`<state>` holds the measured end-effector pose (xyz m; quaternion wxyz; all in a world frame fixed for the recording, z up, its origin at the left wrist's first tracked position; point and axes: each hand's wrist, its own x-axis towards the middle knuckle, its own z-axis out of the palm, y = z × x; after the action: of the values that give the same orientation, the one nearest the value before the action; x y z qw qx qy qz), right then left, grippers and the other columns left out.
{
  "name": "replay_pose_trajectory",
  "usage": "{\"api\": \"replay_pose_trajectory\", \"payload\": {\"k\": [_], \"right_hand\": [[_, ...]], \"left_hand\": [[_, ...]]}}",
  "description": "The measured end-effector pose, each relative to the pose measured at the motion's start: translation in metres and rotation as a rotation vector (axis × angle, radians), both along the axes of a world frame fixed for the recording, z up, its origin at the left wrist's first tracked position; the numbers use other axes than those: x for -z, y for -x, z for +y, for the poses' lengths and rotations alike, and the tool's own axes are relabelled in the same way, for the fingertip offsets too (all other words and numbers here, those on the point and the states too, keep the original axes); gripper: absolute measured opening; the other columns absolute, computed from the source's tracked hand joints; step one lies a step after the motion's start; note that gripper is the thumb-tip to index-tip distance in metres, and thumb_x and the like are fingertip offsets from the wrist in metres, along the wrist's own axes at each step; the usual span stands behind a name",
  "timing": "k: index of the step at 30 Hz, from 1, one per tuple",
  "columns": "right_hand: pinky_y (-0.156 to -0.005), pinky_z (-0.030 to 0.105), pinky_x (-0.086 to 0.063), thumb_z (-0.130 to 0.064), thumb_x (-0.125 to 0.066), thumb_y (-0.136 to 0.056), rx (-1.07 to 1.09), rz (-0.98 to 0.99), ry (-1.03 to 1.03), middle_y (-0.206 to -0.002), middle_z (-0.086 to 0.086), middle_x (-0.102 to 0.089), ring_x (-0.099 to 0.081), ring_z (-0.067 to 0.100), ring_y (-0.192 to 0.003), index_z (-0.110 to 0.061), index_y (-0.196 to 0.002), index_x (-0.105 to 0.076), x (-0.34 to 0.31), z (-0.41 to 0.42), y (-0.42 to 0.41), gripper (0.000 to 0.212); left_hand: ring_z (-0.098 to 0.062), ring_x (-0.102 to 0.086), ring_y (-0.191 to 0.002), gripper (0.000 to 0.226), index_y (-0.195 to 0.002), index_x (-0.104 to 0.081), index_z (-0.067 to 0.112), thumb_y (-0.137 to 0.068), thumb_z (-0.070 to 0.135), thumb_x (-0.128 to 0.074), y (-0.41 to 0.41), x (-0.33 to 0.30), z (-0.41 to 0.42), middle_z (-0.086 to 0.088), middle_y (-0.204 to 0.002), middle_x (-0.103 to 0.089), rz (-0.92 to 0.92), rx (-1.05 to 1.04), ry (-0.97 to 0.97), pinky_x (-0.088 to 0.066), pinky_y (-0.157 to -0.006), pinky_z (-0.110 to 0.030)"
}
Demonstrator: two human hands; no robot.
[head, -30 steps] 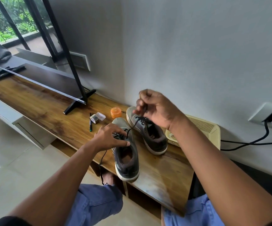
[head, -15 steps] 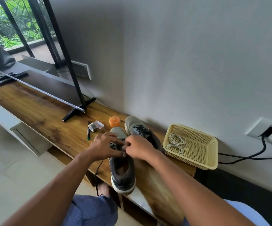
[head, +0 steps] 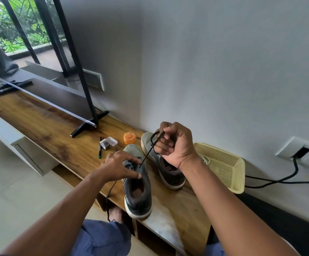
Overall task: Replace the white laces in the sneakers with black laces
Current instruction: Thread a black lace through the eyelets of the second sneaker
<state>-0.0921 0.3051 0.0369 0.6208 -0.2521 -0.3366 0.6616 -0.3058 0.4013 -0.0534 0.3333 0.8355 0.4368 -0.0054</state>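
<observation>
At the far left end of the long wooden desk (head: 44, 124) stands a black flat television (head: 44, 95); further along lie a green-tipped pen (head: 100, 147), a small clear plastic box (head: 109, 143) and an orange round cap (head: 129, 138). Our left hand (head: 119, 168) rests on the nearer grey sneaker (head: 137, 183) at the desk's front edge, fingers spread to steady its tongue. Half a second ago both hands met at the eyelets; now our right hand (head: 176, 145) has risen, fingers curled round the black lace (head: 148, 152), drawing it taut from an eyelet. That pass looks threaded. The far grey sneaker (head: 168, 170) sits just behind. White laces (head: 204, 159) lie in the cream perforated plastic basket (head: 224, 163) by the wall.
</observation>
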Motion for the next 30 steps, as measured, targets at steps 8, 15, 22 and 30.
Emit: {"api": "replay_pose_trajectory", "payload": {"k": [8, 15, 22, 30], "right_hand": [[-0.042, 0.024, -0.030, -0.031, -0.063, -0.100, -0.064, -1.221, 0.178, -0.051, 0.005, -0.051, -0.036, 0.014, -0.036, -0.008, -0.070, -0.069, -0.008, -0.004, -0.004, 0.039], [-0.067, 0.039, -0.063, -0.035, -0.050, -0.109, -0.636, -1.546, 0.603, -0.088, 0.022, -0.078, -0.076, 0.034, -0.073, -0.005, -0.115, -0.073, 0.013, -0.008, 0.007, 0.037], [-0.070, 0.034, -0.062, -0.029, -0.066, -0.097, 0.106, -1.654, 0.224, -0.078, -0.006, -0.075, -0.072, 0.011, -0.068, -0.023, -0.098, -0.074, 0.034, 0.002, 0.015, 0.010], [-0.095, 0.037, -0.055, -0.044, -0.070, -0.093, 0.000, -1.656, 0.206, -0.117, 0.001, -0.073, -0.068, 0.019, -0.109, -0.019, -0.122, -0.071, 0.061, 0.004, 0.037, 0.038]], "left_hand": [[-0.016, -0.059, -0.115, 0.054, -0.130, -0.057, 0.034, -0.083, 0.042, -0.081, 0.008, -0.002, 0.012, 0.005, -0.129, -0.059, -0.308, -0.219, 0.273, -0.054, -0.087, -0.038], [-0.010, -0.058, -0.083, 0.018, -0.088, -0.062, 0.030, -0.086, 0.036, -0.078, 0.010, 0.008, 0.010, 0.005, -0.095, -0.063, 0.100, -0.195, -0.124, -0.045, -0.066, -0.029], [-0.014, -0.064, -0.077, 0.016, -0.080, -0.066, 0.021, -0.094, 0.030, -0.066, 0.011, 0.004, 0.018, 0.000, -0.086, -0.070, -0.003, -0.228, -0.048, -0.049, -0.065, -0.029], [-0.019, -0.055, -0.069, 0.031, -0.086, -0.064, 0.013, -0.092, 0.041, -0.076, 0.011, -0.020, 0.022, -0.002, -0.076, -0.059, -0.336, -0.326, 0.154, -0.049, -0.062, -0.036]]}}
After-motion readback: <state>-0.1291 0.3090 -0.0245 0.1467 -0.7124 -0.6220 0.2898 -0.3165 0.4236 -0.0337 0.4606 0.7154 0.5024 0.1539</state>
